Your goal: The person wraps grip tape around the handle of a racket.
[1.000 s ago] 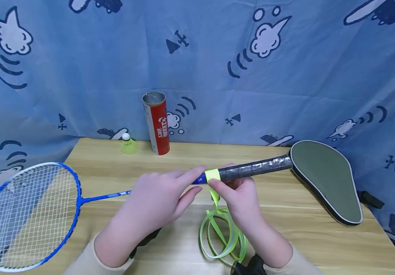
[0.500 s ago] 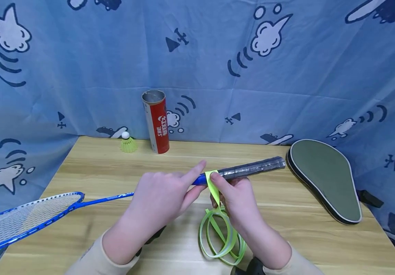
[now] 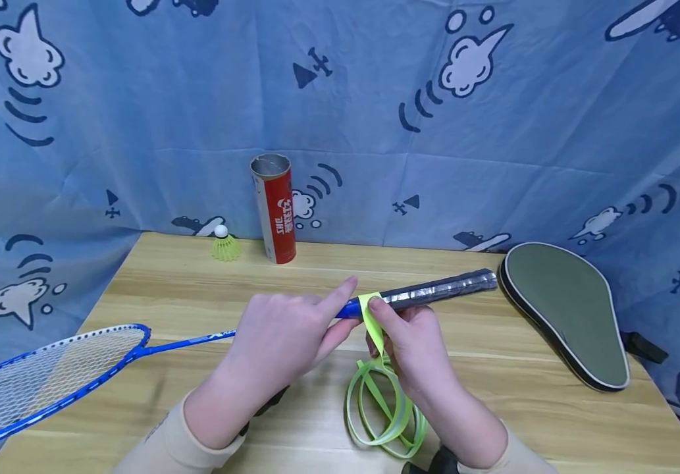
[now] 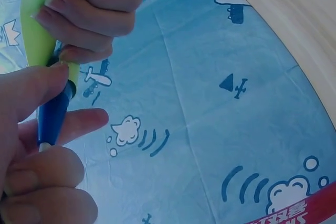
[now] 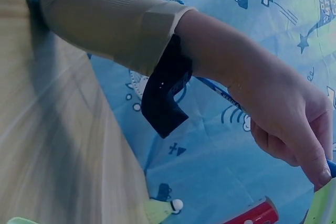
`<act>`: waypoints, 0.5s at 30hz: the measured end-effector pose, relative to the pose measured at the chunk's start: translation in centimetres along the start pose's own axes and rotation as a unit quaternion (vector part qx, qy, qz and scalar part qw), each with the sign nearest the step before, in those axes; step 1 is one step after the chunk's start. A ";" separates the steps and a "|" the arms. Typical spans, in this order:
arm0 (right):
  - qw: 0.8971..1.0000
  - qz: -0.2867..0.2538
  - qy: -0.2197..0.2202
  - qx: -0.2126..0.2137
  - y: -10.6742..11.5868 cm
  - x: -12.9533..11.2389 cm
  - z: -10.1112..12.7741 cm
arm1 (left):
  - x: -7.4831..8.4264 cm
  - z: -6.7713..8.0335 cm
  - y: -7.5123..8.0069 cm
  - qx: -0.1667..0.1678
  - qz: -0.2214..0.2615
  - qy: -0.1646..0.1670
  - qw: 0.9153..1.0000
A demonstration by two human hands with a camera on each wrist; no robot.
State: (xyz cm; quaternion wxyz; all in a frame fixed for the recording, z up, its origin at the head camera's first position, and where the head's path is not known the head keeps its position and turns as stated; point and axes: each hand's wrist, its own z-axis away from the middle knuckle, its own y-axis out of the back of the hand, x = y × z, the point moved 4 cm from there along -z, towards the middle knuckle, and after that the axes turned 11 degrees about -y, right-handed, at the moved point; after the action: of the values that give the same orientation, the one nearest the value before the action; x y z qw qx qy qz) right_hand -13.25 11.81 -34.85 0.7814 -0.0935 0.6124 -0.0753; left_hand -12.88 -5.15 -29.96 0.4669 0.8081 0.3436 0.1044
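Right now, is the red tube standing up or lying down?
Standing up. The red tube stands on its end on the table, open top upward.

Table (image 3: pixel 523 421): pale wood grain, smooth, slight sheen; backdrop curtain (image 3: pixel 197 99): soft matt cloth, creased; racket handle (image 3: pixel 440 289): grey wrap, glossy and crinkled, at 2 o'clock of the yellow-green tape (image 3: pixel 373 319), smooth and plastic-looking; tube (image 3: pixel 277 210): glossy red, metallic-looking rim; racket cover (image 3: pixel 565 309): matt fabric.

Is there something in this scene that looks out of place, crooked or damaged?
Nothing looks damaged. Two small oddities: the racket head sticks out past the left edge of the table, and the loose green grip tape lies in untidy loops near the front edge while the right hand pinches its end on the handle. The left hand holds the racket.
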 end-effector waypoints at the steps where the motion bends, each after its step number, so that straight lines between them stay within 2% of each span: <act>1: 1.000 0.005 0.003 -0.001 0.0 0.0 0.0 | 0.0 0.0 0.0 0.001 0.002 0.002 1.000; 7: 0.999 0.037 0.032 -0.021 -0.2 -0.3 0.4 | -0.1 0.1 0.2 0.007 0.011 0.019 1.000; 13: 0.996 0.021 0.055 -0.073 -0.4 -0.7 0.6 | -0.4 0.3 0.6 0.014 0.030 0.034 0.999; 15: 0.995 0.022 0.063 -0.074 -0.4 -0.8 0.6 | -0.5 0.3 0.7 0.011 0.038 0.040 0.998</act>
State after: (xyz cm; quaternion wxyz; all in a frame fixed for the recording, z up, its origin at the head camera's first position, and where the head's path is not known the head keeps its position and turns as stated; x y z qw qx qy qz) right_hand -12.86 11.64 -33.90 0.7335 -0.1321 0.6665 -0.0182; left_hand -12.77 -5.93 -29.47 0.4394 0.8208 0.3326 0.1503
